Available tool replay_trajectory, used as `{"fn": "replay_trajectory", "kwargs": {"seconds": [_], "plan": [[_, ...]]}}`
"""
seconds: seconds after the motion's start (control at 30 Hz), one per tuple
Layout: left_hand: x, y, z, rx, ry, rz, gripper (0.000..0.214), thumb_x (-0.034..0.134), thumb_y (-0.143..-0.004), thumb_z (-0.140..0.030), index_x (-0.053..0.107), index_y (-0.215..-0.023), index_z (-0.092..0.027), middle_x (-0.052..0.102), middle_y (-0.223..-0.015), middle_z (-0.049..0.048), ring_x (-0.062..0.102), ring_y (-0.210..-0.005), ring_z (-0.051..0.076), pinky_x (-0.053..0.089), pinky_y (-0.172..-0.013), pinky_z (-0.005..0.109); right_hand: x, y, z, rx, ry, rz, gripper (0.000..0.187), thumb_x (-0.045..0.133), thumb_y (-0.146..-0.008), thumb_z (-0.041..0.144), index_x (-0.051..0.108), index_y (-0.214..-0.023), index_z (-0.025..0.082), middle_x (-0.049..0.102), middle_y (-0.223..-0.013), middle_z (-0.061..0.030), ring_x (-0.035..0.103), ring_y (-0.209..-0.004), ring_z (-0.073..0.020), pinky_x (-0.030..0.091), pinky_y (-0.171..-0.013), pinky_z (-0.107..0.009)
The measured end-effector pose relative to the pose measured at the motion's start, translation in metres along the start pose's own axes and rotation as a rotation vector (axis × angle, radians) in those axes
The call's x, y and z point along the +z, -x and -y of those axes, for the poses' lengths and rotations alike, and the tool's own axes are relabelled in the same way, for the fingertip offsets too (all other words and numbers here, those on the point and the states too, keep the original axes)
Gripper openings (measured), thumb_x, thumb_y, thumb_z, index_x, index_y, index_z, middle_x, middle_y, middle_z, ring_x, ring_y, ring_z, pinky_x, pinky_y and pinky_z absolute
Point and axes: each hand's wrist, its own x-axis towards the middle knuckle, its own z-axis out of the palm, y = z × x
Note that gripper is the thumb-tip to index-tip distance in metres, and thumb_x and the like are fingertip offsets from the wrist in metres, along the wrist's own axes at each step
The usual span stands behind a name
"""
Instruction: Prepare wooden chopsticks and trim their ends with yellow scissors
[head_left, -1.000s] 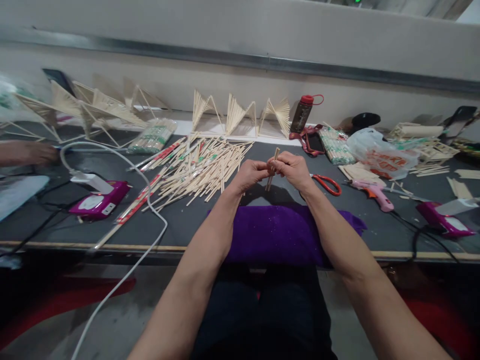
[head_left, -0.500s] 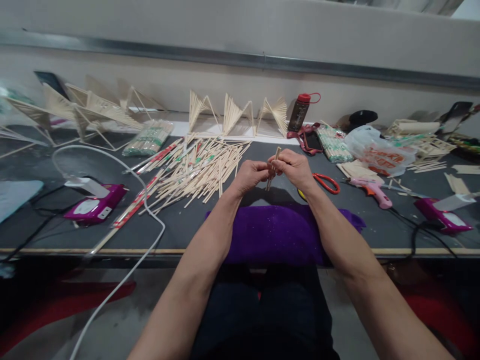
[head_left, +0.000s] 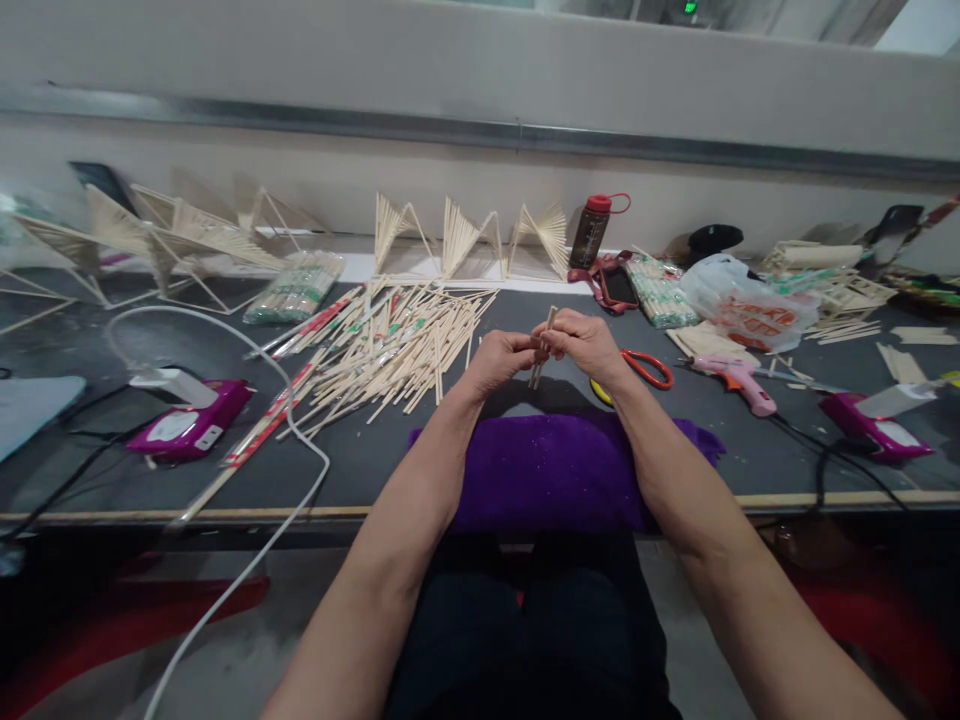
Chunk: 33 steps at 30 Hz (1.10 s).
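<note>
A long dark grey worktop [head_left: 375, 455] is running along a pale wall with a metal rail, and a person is sitting at it, both bare forearms reaching out over a purple glittery cloth [head_left: 555, 470] that is draping over the near edge.

From the head camera, the left hand [head_left: 501, 360] and the right hand [head_left: 589, 345] are meeting above the far edge of that cloth, fingers curled in tight. Together they are pinching a short pair of pale wooden sticks [head_left: 550, 320], which is standing nearly upright between them, its top poking above the knuckles and its lower end showing beneath.

Just left of the hands, a loose heap of pale wooden chopsticks [head_left: 390, 345] is sprawling across the worktop, some in red and green paper sleeves. Red-handled scissors [head_left: 646, 368] are lying just beside the right wrist, with a pink glue gun [head_left: 739, 380] further right. A white cable [head_left: 300, 450] is looping past a magenta box-shaped device [head_left: 187, 425] on the left. Against the wall, fan-shaped stick frames [head_left: 465, 235] are standing in a row beside a dark bottle with a red cap [head_left: 591, 230].
</note>
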Motion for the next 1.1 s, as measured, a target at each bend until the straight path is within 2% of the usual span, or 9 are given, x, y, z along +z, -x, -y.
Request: {"fn": "replay_trajectory", "kwargs": {"seconds": [0.33,0.53,0.63,0.77,0.83,0.9,0.97,1.03,1.1], "plan": [[0.006,-0.001,0.002,0.006,0.02,0.032,0.027,0.06,-0.072,-0.034,0.074,-0.087,-0.015,0.066,-0.07,0.0018,0.056,-0.064,0.011,0.044,-0.064,0.023,-0.008,0.006,0.004,0.02,-0.019,0.006,0.022,0.061,-0.08,0.039,0.072,-0.083,0.02,0.056,-0.076,0.0003,0.051,-0.056,-0.0066,0.045,-0.051,-0.021],[0.005,-0.002,0.001,0.023,0.066,0.045,0.025,0.062,-0.072,-0.033,0.074,-0.085,-0.016,0.068,-0.073,0.0013,0.06,-0.07,0.012,0.046,-0.069,0.024,-0.005,0.006,0.007,0.009,0.056,-0.01,0.023,0.059,-0.081,0.04,0.071,-0.08,0.02,0.057,-0.077,0.0001,0.051,-0.058,-0.0062,0.045,-0.054,-0.021],[0.005,-0.001,-0.003,0.005,0.1,0.042,0.022,0.063,-0.071,-0.032,0.074,-0.08,-0.015,0.068,-0.071,0.0015,0.06,-0.066,0.011,0.046,-0.067,0.023,-0.001,0.006,0.005,0.052,0.029,-0.036,0.025,0.058,-0.081,0.041,0.07,-0.081,0.019,0.06,-0.083,-0.0011,0.052,-0.058,-0.0059,0.046,-0.055,-0.021],[0.002,-0.002,-0.009,-0.117,0.274,-0.113,0.026,0.068,-0.068,-0.036,0.072,-0.081,-0.013,0.068,-0.07,0.0043,0.062,-0.062,0.012,0.049,-0.063,0.025,0.003,0.005,0.0,0.191,-0.108,-0.14,0.03,0.06,-0.079,0.039,0.069,-0.096,0.016,0.063,-0.083,-0.0027,0.055,-0.058,-0.0078,0.046,-0.053,-0.022],[-0.002,-0.004,-0.01,-0.195,0.428,-0.216,0.03,0.07,-0.066,-0.035,0.07,-0.086,-0.013,0.07,-0.075,0.0059,0.065,-0.066,0.013,0.051,-0.064,0.026,0.005,0.005,-0.004,0.299,-0.165,-0.148,0.028,0.061,-0.077,0.037,0.069,-0.092,0.014,0.065,-0.076,-0.0033,0.055,-0.056,-0.0084,0.044,-0.047,-0.021],[-0.007,-0.006,-0.008,-0.257,0.549,-0.285,0.03,0.071,-0.066,-0.033,0.068,-0.088,-0.013,0.07,-0.079,0.0064,0.067,-0.069,0.014,0.053,-0.064,0.026,0.006,0.006,-0.007,0.427,-0.189,-0.059,0.025,0.062,-0.076,0.036,0.069,-0.081,0.013,0.065,-0.07,-0.0045,0.053,-0.052,-0.0081,0.039,-0.041,-0.019],[-0.011,-0.007,-0.006,-0.297,0.618,-0.318,0.026,0.071,-0.067,-0.029,0.066,-0.087,-0.012,0.07,-0.079,0.0064,0.068,-0.069,0.015,0.053,-0.062,0.025,0.008,0.008,-0.008,0.538,-0.219,0.083,0.024,0.062,-0.076,0.036,0.069,-0.075,0.013,0.067,-0.068,-0.006,0.053,-0.049,-0.008,0.035,-0.037,-0.018],[-0.013,-0.008,-0.004,-0.315,0.657,-0.34,0.022,0.07,-0.068,-0.026,0.065,-0.085,-0.011,0.07,-0.078,0.0064,0.068,-0.068,0.015,0.053,-0.06,0.024,0.011,0.01,-0.008,0.588,-0.279,0.196,0.027,0.061,-0.078,0.038,0.069,-0.075,0.013,0.069,-0.071,-0.0076,0.054,-0.049,-0.0084,0.034,-0.035,-0.017],[-0.014,-0.008,-0.003,-0.316,0.675,-0.364,0.02,0.07,-0.069,-0.023,0.065,-0.083,-0.01,0.069,-0.077,0.0064,0.068,-0.066,0.014,0.052,-0.057,0.022,0.014,0.012,-0.007,0.591,-0.334,0.253,0.029,0.06,-0.079,0.04,0.069,-0.077,0.013,0.069,-0.074,-0.0084,0.055,-0.05,-0.0086,0.033,-0.035,-0.017]]}}
